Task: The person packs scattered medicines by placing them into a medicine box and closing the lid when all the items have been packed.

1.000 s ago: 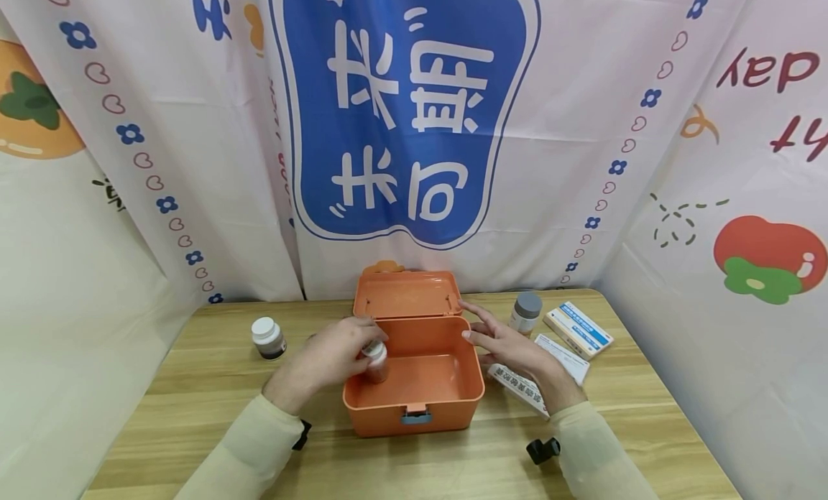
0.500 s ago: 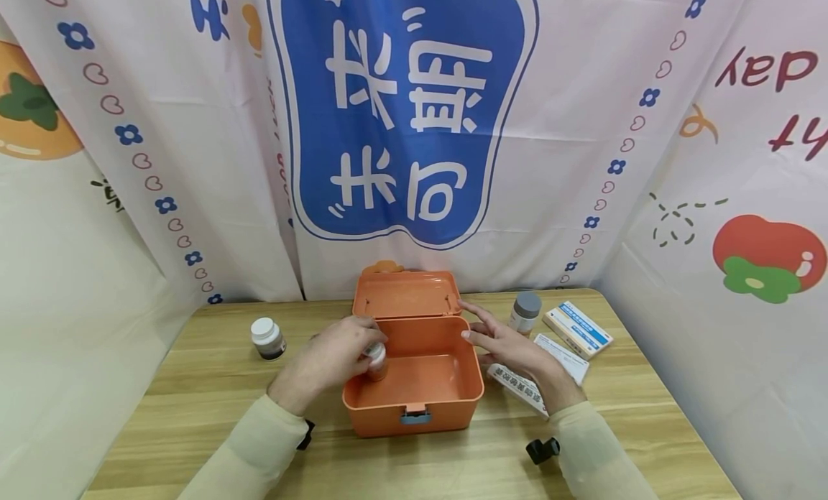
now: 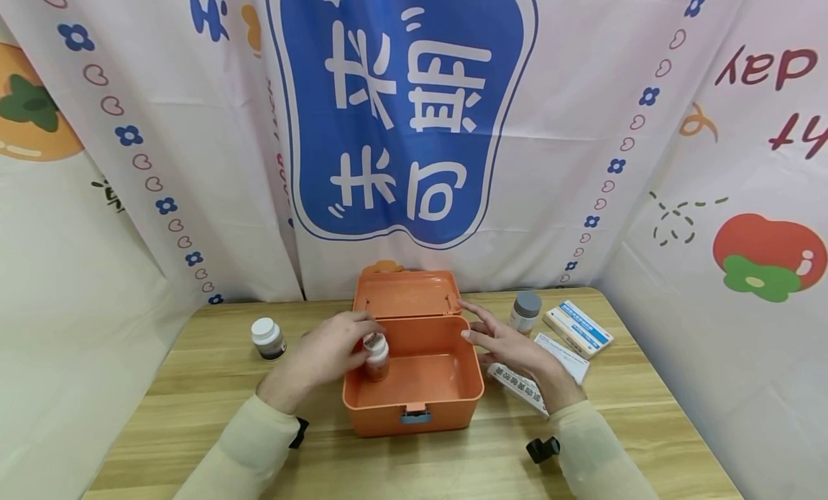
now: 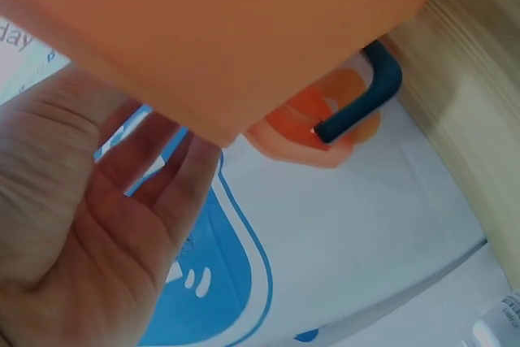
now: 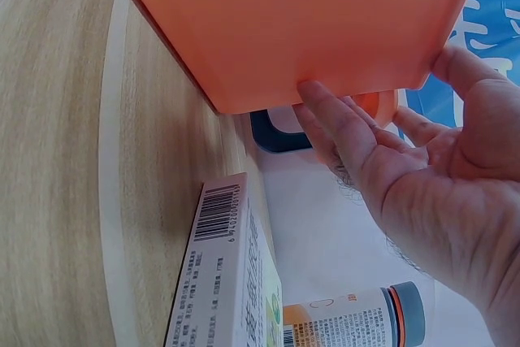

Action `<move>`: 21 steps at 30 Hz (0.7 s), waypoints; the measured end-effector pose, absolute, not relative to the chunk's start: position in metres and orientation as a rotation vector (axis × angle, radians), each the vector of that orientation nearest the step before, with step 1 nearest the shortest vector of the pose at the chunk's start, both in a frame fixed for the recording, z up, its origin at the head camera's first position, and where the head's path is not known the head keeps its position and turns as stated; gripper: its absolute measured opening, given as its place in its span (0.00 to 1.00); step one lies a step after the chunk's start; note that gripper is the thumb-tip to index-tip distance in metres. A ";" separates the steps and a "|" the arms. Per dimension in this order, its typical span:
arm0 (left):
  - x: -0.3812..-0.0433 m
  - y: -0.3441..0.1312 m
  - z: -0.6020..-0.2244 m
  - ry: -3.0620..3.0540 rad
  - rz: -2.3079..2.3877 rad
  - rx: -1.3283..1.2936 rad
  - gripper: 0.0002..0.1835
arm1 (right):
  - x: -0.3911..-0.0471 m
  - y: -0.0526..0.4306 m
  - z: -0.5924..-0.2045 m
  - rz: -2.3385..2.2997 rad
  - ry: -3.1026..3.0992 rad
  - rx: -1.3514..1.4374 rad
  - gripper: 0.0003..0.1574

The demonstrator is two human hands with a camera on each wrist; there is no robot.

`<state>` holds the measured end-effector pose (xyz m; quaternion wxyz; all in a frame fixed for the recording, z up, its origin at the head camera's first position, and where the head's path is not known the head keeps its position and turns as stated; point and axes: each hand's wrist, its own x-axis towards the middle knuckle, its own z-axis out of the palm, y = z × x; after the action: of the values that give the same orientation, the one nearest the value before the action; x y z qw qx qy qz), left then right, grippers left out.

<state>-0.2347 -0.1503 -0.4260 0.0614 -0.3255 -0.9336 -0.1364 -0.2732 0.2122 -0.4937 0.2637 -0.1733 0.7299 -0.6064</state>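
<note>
An orange lidded storage box (image 3: pixel 414 418) stands open on the table, its lid tipped back and a grey latch on the front. Inside, at the left wall, a small white-capped pill bottle (image 3: pixel 377 365) stands upright. My left hand (image 3: pixel 326 349) reaches over that wall, fingers and thumb spread loosely about the bottle's cap. In the left wrist view the box wall hides my left fingertips. Against the box's right side my right hand (image 3: pixel 514 353) rests with extended fingers; its fingertips touch the wall and rim in the right wrist view.
A white-capped dark bottle (image 3: pixel 268 338) stands at left. Right of the box are a grey-capped bottle (image 3: pixel 525 313), a blue-and-white medicine box (image 3: pixel 578 329), a flat white box (image 3: pixel 563 358) and a white carton (image 3: pixel 520 389) near my right hand. Printed curtains enclose the table (image 3: pixel 194 414).
My left hand has drawn slightly left, its fingers loosening from the pill bottle, which shows more fully and stands inside the box. The right hand has stayed still.
</note>
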 end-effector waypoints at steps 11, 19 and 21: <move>-0.237 -0.166 -0.423 -2.867 -0.553 -0.857 0.15 | -0.273 0.212 -0.493 -1.637 1.992 -0.468 0.45; -0.242 -0.185 -0.427 -2.828 -0.612 -0.842 0.15 | -0.273 0.211 -0.493 -1.629 2.003 -0.463 0.45; -0.244 -0.190 -0.429 -2.828 -0.599 -0.822 0.15 | -0.273 0.211 -0.493 -1.629 2.004 -0.461 0.45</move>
<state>-0.2444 -0.1895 -0.4286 0.0680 -0.2729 -0.9388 -0.1987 -0.2734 0.2115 -0.4931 0.2561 -0.1698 0.7385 -0.6002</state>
